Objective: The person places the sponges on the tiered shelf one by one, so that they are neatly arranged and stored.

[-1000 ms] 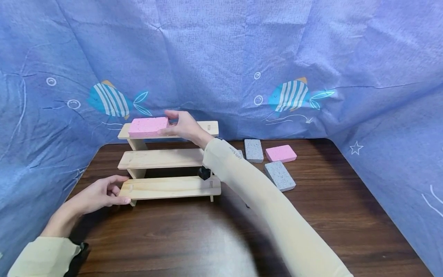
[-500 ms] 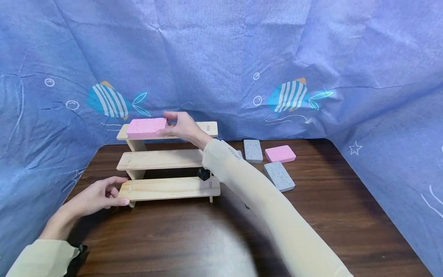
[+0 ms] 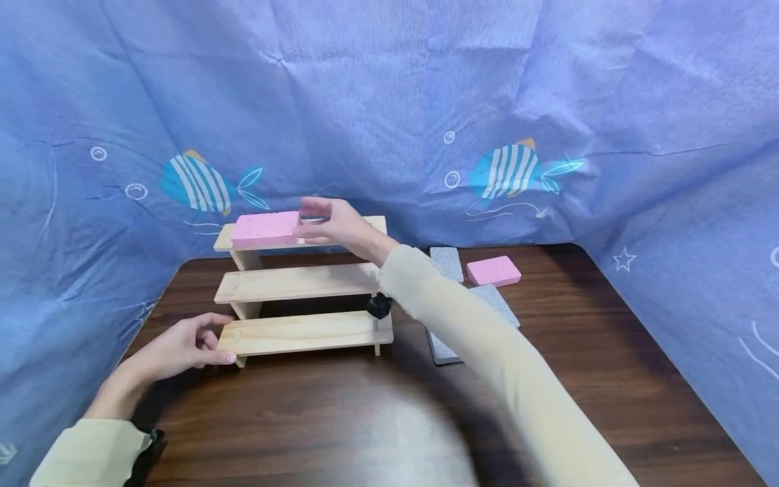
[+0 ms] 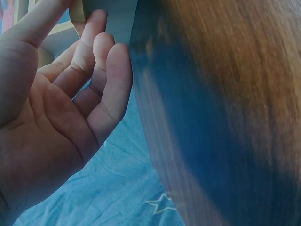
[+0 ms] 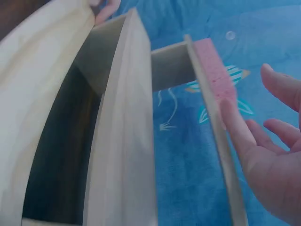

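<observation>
A pink speckled sponge (image 3: 266,228) lies flat on the left part of the top tier of a three-tier wooden shelf stand (image 3: 298,281). Just right of it, my right hand (image 3: 341,226) has its fingers spread. In the right wrist view the thumb tip is at the pink sponge's end (image 5: 214,66); whether it still touches is hard to tell. My left hand (image 3: 182,348) holds the left end of the lowest tier between thumb and index finger. The left wrist view shows its other fingers (image 4: 117,70) bent loosely beside the stand's side panel.
Right of the stand, another pink sponge (image 3: 494,270) lies on the brown table (image 3: 608,379). Near it are grey speckled sponges, one at the back (image 3: 447,262), one beside my sleeve (image 3: 498,303) and one partly hidden (image 3: 444,348). A blue fish-print curtain (image 3: 389,122) hangs behind.
My right hand has let go of the pink sponge and drawn slightly right, its fingers spreading. The sponge stays on the top tier. My left hand keeps its hold; the view has shifted slightly.
</observation>
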### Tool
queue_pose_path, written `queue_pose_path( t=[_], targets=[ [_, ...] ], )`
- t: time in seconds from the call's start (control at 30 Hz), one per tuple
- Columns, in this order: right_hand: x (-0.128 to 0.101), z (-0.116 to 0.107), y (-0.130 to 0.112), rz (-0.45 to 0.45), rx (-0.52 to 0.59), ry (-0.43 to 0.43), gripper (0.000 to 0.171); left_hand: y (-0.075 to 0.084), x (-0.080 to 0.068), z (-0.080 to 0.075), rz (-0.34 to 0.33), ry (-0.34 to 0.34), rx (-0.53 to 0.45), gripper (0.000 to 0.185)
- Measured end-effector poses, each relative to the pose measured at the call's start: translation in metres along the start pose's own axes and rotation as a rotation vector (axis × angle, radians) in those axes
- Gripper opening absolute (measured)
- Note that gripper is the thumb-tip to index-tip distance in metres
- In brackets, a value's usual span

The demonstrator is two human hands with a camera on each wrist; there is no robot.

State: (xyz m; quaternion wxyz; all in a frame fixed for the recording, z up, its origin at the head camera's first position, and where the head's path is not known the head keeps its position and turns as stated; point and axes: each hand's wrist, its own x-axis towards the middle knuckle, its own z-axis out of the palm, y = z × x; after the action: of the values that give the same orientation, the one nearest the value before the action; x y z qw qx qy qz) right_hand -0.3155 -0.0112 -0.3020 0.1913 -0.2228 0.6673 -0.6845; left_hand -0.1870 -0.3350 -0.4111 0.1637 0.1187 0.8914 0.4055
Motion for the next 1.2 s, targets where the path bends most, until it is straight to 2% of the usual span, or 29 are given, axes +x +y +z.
queue_pose_path(
  t=[0.1, 0.2, 0.3, 0.4, 0.5, 0.6, 0.73, 0.87, 0.97, 1.2],
  targets=[
    [-0.015, -0.01, -0.003, -0.002, 0.073, -0.058, 0.069, -0.003, 0.001, 0.002, 0.0, -0.004, -0.005, 0.077],
    [-0.032, -0.022, -0.01, -0.046, 0.074, -0.119, 0.069, -0.003, 0.002, 0.001, -0.01, 0.003, -0.001, 0.077],
    [-0.054, -0.038, -0.018, -0.106, -0.007, -0.163, 0.069, -0.003, 0.003, 0.001, -0.022, 0.005, -0.007, 0.079],
    [-0.079, -0.057, -0.022, -0.156, -0.099, -0.167, 0.07, -0.003, 0.005, 0.001, -0.031, -0.001, -0.022, 0.079],
    [-0.103, -0.077, -0.021, -0.167, -0.144, -0.146, 0.07, -0.004, 0.007, 0.001, -0.041, -0.002, -0.039, 0.079],
    [-0.125, -0.097, -0.017, -0.148, -0.16, -0.119, 0.07, -0.004, 0.007, 0.0, -0.047, 0.0, -0.044, 0.079],
    [-0.157, -0.125, -0.006, -0.108, -0.234, -0.063, 0.07, -0.003, 0.005, 0.0, -0.055, 0.003, -0.055, 0.079],
    [-0.189, -0.149, 0.005, -0.058, -0.229, -0.005, 0.069, -0.003, 0.005, 0.002, -0.06, 0.003, -0.068, 0.079],
    [-0.209, -0.162, 0.013, -0.05, -0.204, 0.042, 0.07, -0.003, 0.004, 0.002, -0.065, 0.002, -0.078, 0.08],
    [-0.245, -0.181, 0.03, -0.069, -0.281, 0.143, 0.071, -0.004, 0.002, 0.0, -0.077, 0.003, -0.105, 0.079]
  ],
)
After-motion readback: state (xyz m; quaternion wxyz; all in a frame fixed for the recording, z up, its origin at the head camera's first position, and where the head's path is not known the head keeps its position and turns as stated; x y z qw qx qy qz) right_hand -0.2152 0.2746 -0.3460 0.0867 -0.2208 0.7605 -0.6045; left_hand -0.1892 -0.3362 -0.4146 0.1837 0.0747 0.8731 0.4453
